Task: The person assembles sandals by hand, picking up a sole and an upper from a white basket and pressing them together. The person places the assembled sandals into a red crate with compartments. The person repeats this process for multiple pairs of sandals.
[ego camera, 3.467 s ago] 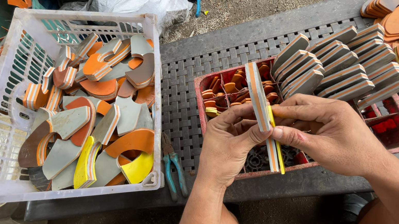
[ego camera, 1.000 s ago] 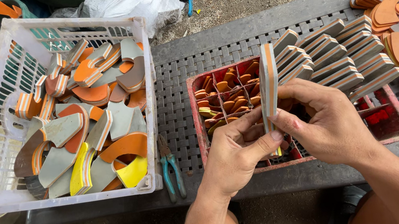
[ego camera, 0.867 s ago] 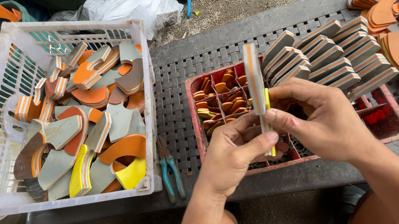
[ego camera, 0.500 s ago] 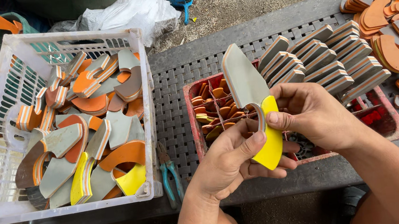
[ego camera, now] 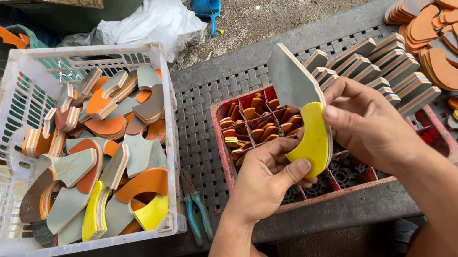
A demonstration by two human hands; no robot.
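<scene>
Dark woven bench (ego camera: 218, 97), grey-and-yellow foam sole piece (ego camera: 303, 113) held above the red tray (ego camera: 221, 147).

It is pinched closed at its yellow end by the left hand (ego camera: 265, 178) and right hand (ego camera: 367, 127); it seems light, slightly bendable, best gripped by the edges. A white crate (ego camera: 166, 95) stands left of the grip.

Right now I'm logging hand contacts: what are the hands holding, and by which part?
Both hold one flat sole piece, grey with a yellow heel end. The left hand pinches the yellow end; the right hand grips its right edge.
</scene>
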